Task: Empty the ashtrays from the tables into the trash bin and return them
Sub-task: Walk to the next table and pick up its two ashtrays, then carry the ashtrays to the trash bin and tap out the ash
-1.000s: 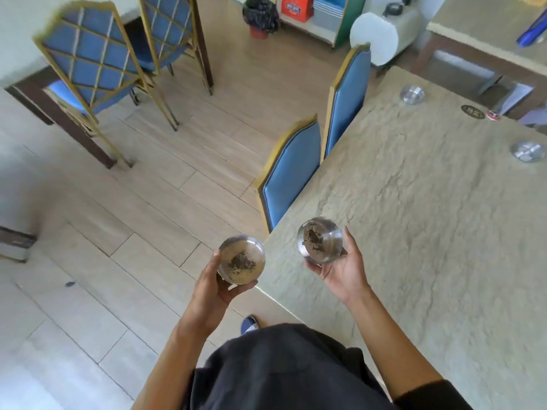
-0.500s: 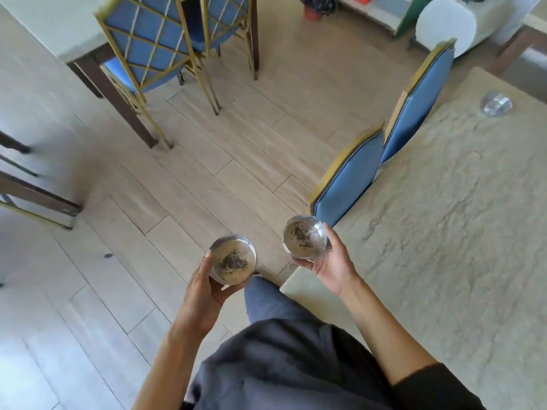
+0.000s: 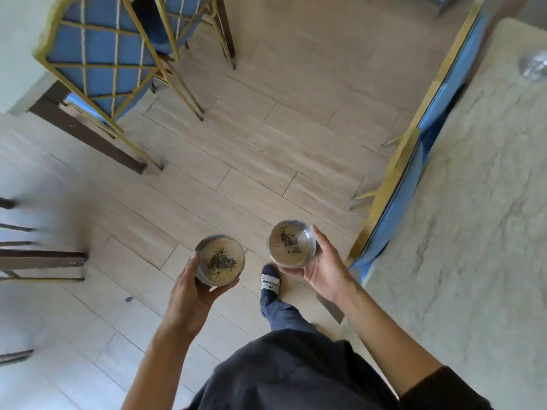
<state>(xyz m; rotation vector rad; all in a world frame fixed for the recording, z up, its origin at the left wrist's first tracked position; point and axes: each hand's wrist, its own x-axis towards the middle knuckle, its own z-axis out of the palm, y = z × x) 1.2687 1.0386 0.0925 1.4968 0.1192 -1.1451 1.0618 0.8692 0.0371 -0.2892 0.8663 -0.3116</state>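
Carrying two loaded ashtrays, one per hand, over the wooden floor (image 3: 266,137) at lower centre of the frame. Left hand (image 3: 189,294) cups the left ashtray (image 3: 220,259) from below and behind: thumb on the near-left rim, fingers (image 3: 225,287) curled under the base. Right hand (image 3: 324,269) holds the right ashtray (image 3: 291,243) the same way, thumb along the right wall, fingers wrapped underneath, so both sets of fingers are closed around steel, not spread.

Both bowls sit mouth-up and roughly level, ash in a dark clump mid-bowl. My read: that hold is for transport, keeping the load from sliding out, and it leaves the wrists free to tip when the time comes.

Trash bin is not in view, so dumping is not yet done; this looks like the walk-to-bin leg. One slippered foot (image 3: 269,281) is forward between the two bowls.

Stone-look desk (image 3: 473,232) fills the right side with blue chairs (image 3: 393,202) tucked against its edge. A blurred shiny round thing at the upper right on the desk may be another ashtray (image 3: 534,66); can't confirm. More blue chairs (image 3: 97,57) at upper left.

Risk: ash is loose and light, so any tilt or a bump on a chair back would spill it.
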